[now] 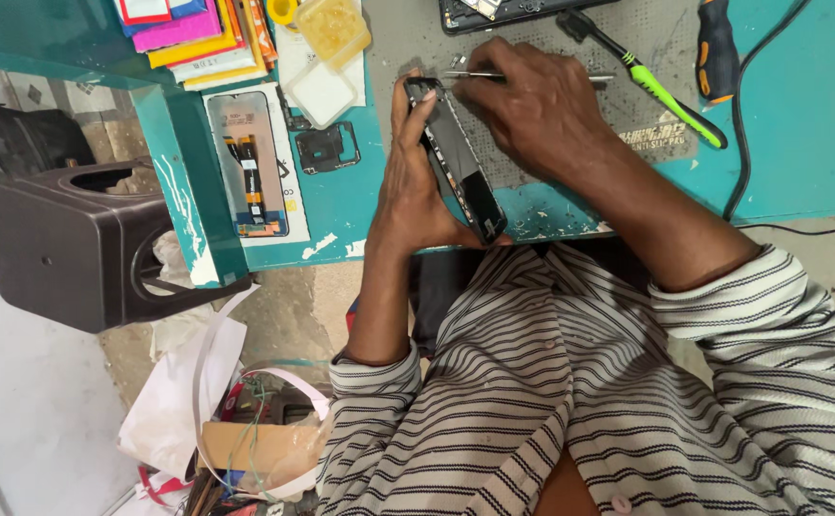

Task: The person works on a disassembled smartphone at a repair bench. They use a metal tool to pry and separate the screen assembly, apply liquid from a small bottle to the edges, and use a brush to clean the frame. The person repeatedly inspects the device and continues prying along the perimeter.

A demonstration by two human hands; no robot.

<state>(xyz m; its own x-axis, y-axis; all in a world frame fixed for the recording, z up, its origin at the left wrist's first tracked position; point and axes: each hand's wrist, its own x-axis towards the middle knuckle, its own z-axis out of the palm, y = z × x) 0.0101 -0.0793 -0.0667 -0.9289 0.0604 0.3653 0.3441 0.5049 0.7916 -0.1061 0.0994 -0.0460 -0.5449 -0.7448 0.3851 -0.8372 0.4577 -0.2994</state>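
My left hand (406, 182) grips a black, opened phone (456, 162) on its edge, tilted above the near edge of the teal bench (800, 115). My right hand (537, 110) reaches over the phone's top end and holds thin metal tweezers (585, 77), their tips at the phone's upper corner. Both forearms come out of striped sleeves.
A grey work mat (647, 38) carries a green-handled tool (671, 100), an orange-and-black screwdriver (717, 48) and another opened phone (494, 11). A phone display panel (248, 162), a small black frame (327, 148) and clear plastic boxes (327, 57) lie left. A dark plastic stool (74, 244) stands below left.
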